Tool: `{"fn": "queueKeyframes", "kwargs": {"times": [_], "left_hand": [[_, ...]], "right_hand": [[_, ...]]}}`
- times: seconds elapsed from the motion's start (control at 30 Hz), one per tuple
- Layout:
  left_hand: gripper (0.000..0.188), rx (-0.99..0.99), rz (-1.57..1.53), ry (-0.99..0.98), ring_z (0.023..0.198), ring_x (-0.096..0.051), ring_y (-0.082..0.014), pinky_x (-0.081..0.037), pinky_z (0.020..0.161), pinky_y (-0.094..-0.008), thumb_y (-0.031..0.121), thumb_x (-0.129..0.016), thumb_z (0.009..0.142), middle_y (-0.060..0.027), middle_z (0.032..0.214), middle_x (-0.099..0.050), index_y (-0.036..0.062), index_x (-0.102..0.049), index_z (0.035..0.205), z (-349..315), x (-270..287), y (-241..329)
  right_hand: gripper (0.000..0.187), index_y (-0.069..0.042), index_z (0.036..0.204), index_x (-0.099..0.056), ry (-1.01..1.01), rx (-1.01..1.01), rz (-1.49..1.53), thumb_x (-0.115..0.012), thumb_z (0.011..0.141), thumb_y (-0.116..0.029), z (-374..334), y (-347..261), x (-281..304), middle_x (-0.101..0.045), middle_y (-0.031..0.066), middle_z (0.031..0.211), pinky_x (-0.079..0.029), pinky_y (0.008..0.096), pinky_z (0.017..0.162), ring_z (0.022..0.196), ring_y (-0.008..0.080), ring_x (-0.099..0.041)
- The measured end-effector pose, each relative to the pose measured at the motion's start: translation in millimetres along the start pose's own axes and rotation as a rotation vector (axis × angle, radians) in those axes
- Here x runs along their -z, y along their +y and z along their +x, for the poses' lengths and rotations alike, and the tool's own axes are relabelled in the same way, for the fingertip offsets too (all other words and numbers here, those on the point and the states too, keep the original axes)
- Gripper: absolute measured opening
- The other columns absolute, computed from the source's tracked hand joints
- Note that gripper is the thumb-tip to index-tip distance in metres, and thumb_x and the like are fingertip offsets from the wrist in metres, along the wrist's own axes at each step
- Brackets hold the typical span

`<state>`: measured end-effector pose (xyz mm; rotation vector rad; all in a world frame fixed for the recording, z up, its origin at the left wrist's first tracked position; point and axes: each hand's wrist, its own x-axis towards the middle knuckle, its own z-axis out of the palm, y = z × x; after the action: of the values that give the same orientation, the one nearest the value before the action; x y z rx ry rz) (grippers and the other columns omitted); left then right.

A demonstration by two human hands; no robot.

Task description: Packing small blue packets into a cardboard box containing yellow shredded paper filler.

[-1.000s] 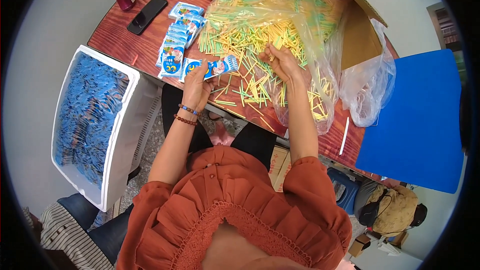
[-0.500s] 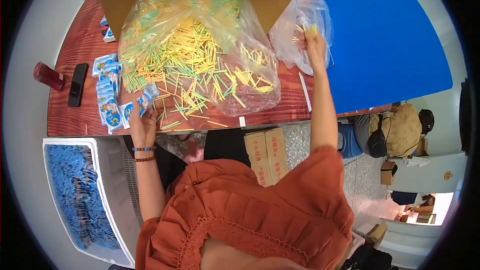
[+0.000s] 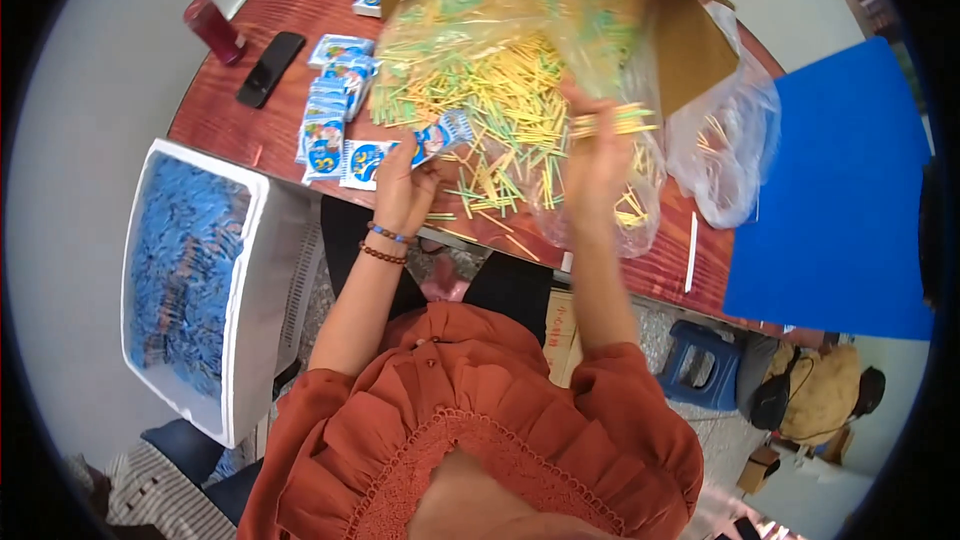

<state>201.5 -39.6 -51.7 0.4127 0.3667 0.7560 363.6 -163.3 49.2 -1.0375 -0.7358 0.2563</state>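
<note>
My left hand (image 3: 405, 192) is closed around a small blue-and-white packet (image 3: 440, 136) at the table's near edge, left of a loose pile of thin yellow and green sticks (image 3: 515, 80). Over the right part of that pile, my right hand (image 3: 598, 165) is blurred by motion. A bundle of sticks (image 3: 625, 121) juts out sideways from its fingers. The pile spills from a clear plastic bag (image 3: 450, 15) onto the table. More blue-and-white packets (image 3: 325, 135) lie overlapping in a row beside my left hand.
A cardboard box (image 3: 695, 55) stands behind the pile. To its right are a clear bag (image 3: 735, 170) with a few sticks and a large blue board (image 3: 840, 200). A phone (image 3: 270, 70) and a red jar (image 3: 213, 30) sit left. A white foam box (image 3: 250, 270) holds many blue packets.
My right hand has come left from the clear bag at the right to over the pile, carrying sticks. My left hand still holds the packet. The whole view has shifted.
</note>
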Motion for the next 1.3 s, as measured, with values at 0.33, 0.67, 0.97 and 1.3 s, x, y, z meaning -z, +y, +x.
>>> {"fn": "queueKeyframes", "kwargs": {"times": [0.33, 0.67, 0.97, 1.3], "left_hand": [[0.029, -0.282, 0.042, 0.134, 0.071, -0.064, -0.0156, -0.053, 0.063, -0.0273, 0.027, -0.051, 0.098, -0.0087, 0.083, -0.067, 0.0021, -0.061, 0.089, -26, -13, 27], [0.024, -0.308, -0.042, 0.093, 0.085, -0.065, -0.0161, -0.054, 0.072, -0.0306, 0.027, -0.051, 0.098, -0.0064, 0.095, -0.066, 0.0037, -0.060, 0.097, -15, 10, 26], [0.027, -0.299, -0.167, 0.049, 0.091, -0.064, -0.0180, -0.052, 0.080, -0.0327, 0.027, -0.050, 0.098, -0.0090, 0.102, -0.065, 0.0019, -0.059, 0.102, -6, 11, 30], [0.025, -0.303, -0.176, 0.085, 0.082, -0.061, -0.0162, -0.051, 0.072, -0.0305, 0.027, -0.053, 0.096, -0.0080, 0.095, -0.066, 0.0025, -0.060, 0.099, 3, 29, 34]], "right_hand": [[0.034, 0.000, 0.117, -0.050, -0.138, -0.086, 0.091, -0.032, 0.103, -0.025, -46, 44, -129, -0.058, 0.0138, 0.124, -0.019, 0.0416, 0.112, 0.138, 0.0261, -0.029], [0.031, 0.000, 0.115, -0.053, -0.201, -0.007, -0.207, -0.038, 0.101, -0.024, -55, 74, -133, -0.045, 0.0165, 0.139, -0.023, 0.0377, 0.111, 0.135, 0.0279, -0.033], [0.049, 0.004, 0.134, -0.042, -0.490, -0.098, -0.240, -0.040, 0.100, -0.032, -39, 79, -122, -0.038, 0.0197, 0.143, -0.021, 0.0389, 0.112, 0.136, 0.0300, -0.031], [0.047, -0.001, 0.121, -0.058, -0.339, -0.208, -0.345, -0.048, 0.095, -0.039, 3, 73, -76, -0.061, 0.0129, 0.117, -0.041, 0.0331, 0.096, 0.113, 0.0219, -0.055]]}}
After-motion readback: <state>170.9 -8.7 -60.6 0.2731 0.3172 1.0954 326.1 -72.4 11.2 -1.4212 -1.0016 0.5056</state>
